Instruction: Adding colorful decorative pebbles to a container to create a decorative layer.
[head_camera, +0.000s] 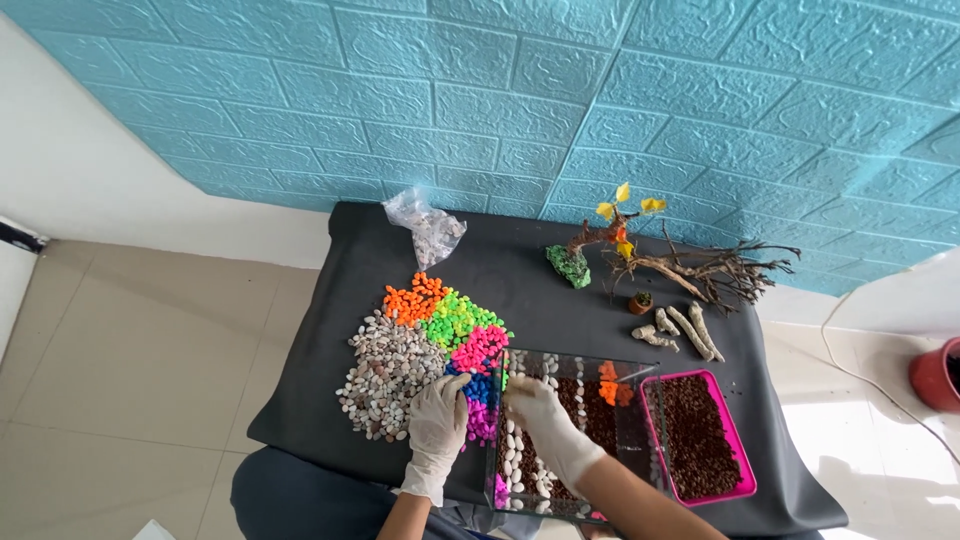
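My left hand (438, 420), in a white glove, rests on the black cloth at the edge of the blue and pink pebbles (478, 395), fingers curled over them. Whether it holds any I cannot tell. My right hand (535, 408), also gloved, reaches into the clear glass tank (572, 432) with its fingers pinched together near the top left corner. The tank holds brown gravel, rows of white pebbles and some orange ones (608, 382). Piles of orange (414, 299), green (455, 320), pink (480, 347) and grey-white pebbles (388, 375) lie left of the tank.
A pink tray of brown gravel (698, 436) sits right of the tank. Behind it lie driftwood (712, 270), a small tree with yellow leaves (622, 215), a green rock (569, 265), pale wood pieces (685, 332) and a plastic bag of pebbles (430, 230). A red pot (938, 375) stands on the floor.
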